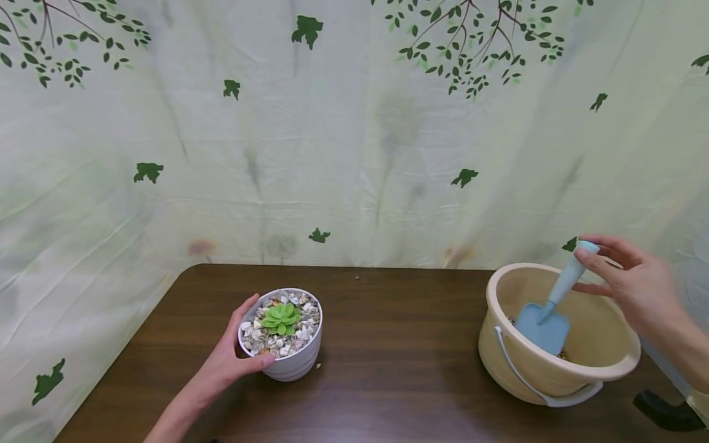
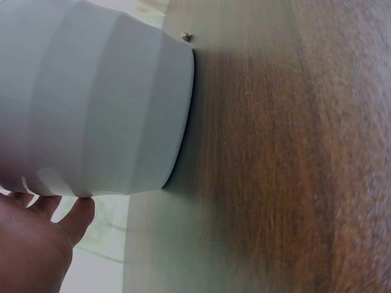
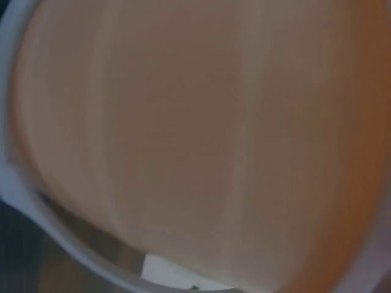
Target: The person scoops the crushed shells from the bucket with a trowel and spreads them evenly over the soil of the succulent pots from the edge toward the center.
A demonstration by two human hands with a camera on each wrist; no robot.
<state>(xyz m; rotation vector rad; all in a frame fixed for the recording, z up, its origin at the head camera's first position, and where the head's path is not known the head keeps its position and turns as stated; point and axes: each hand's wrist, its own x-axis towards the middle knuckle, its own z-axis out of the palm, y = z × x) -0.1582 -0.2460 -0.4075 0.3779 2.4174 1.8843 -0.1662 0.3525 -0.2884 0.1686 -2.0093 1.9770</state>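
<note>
A white ribbed pot (image 1: 293,365) stands on the table, filled with pale pebbles (image 1: 256,335) around a green succulent (image 1: 281,319). My left hand (image 1: 229,354) grips its left side, thumb at the front and fingers behind; the left wrist view shows fingertips against the pot wall (image 2: 104,104). At the right, my right hand (image 1: 637,277) pinches the handle top of a light blue trowel (image 1: 545,329). The trowel's blade points down inside a beige bucket (image 1: 498,363), in front of some bits at the bottom. The right wrist view holds mostly the bucket's outer wall (image 3: 183,134).
The bucket's grey handle (image 1: 520,375) hangs down its front. A small crumb (image 1: 318,366) lies beside the pot on the brown wooden table (image 1: 399,344). Behind rises a pale curtain (image 1: 354,154) with leaf prints. A black curved object (image 1: 667,413) sits at the lower right.
</note>
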